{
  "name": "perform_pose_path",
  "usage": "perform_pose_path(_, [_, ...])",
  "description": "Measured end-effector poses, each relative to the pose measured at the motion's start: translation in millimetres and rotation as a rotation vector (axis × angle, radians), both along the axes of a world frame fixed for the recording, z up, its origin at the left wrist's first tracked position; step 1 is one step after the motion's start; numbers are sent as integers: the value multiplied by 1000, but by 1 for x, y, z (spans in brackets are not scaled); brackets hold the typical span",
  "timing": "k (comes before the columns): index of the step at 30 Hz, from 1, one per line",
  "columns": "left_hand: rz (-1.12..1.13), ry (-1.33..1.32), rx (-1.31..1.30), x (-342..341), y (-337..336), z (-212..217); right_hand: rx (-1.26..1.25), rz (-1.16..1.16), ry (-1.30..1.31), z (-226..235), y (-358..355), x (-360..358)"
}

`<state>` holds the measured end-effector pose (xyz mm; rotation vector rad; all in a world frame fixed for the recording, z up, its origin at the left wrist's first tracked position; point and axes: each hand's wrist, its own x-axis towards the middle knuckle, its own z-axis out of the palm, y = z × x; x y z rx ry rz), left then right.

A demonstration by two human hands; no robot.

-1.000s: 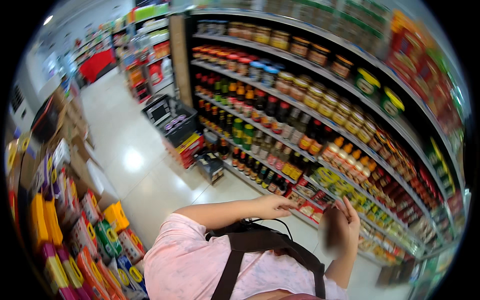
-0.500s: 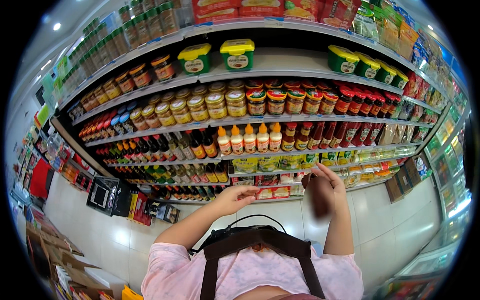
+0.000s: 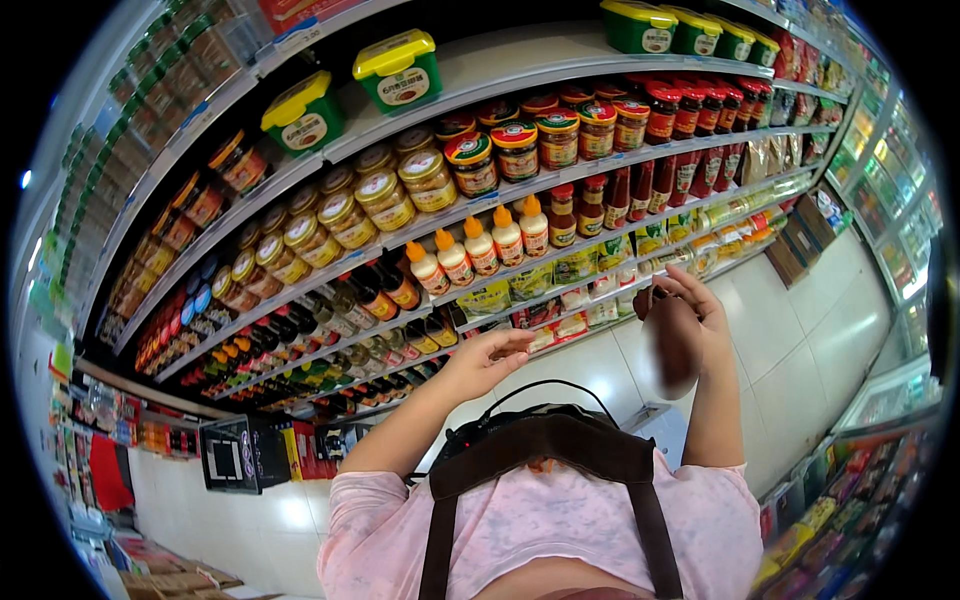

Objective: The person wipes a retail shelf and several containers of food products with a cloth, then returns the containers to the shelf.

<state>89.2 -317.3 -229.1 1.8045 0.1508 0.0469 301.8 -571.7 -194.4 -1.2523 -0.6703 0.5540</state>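
Observation:
My right hand (image 3: 705,325) is closed round a dark red-brown, bottle-shaped thing (image 3: 672,345), narrower at its upper end. It is smeared, so its exact kind does not show. Some fingers rise above it. To the left, my left hand (image 3: 490,360) hangs in the air in front of the lower shelves, fingers loosely stretched and nothing in them. Beyond the hands stand white squeeze bottles with orange tips (image 3: 480,245), dark red sauce bottles (image 3: 640,190) and jars with red and green lids (image 3: 515,148).
Yellow-lidded green tubs (image 3: 397,70) stand on an upper shelf, with gold-lidded jars (image 3: 350,215) below. A black crate (image 3: 230,455) rests on the tiled floor at left. Brown cartons (image 3: 800,240) sit by the shelf's right end. A black bag (image 3: 540,415) hangs at my front.
The view has turned and tilted, so the shelves now slant up to the right. Both hands appear slightly higher and further right. The bottle-shaped thing stays in my right hand.

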Motion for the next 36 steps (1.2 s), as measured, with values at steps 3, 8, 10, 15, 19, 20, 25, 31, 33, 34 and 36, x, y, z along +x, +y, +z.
perform_pose_path(3, [-43, -9, -2, 3, 8, 1, 6, -2, -47, 1, 5, -1])
perform_pose_path(8, [-9, 28, 37, 8, 20, 7, -42, -25, -92, 10, 18, 7])
perform_pose_path(10, [0, -3, 23, 11, 23, 9, -53, -28, -102, 14, 28, 13])
perform_pose_path(15, [9, -14, 312, 38, 27, 47, -43, 47, -196, 32, 44, 39])
perform_pose_path(19, [29, -231, 560, 70, 30, 57, -47, 60, -275, 45, 53, 71])
perform_pose_path(20, [28, -298, 625, 78, 30, 60, -52, 58, -304, 51, 56, 81])
perform_pose_path(25, [123, -626, 1145, 137, 41, 109, 102, -100, -1305, 140, 108, 118])
perform_pose_path(31, [401, -639, 1497, 194, 57, 167, 332, -197, -1922, 214, 230, 171])
perform_pose_path(33, [528, -567, 1565, 202, 63, 170, 99, -335, -1949, 194, 258, 189])
perform_pose_path(34, [546, -537, 1577, 204, 67, 170, -75, -446, -1941, 188, 263, 187])
perform_pose_path(36, [581, -473, 1599, 206, 75, 163, -680, -108, -1602, 186, 271, 187])
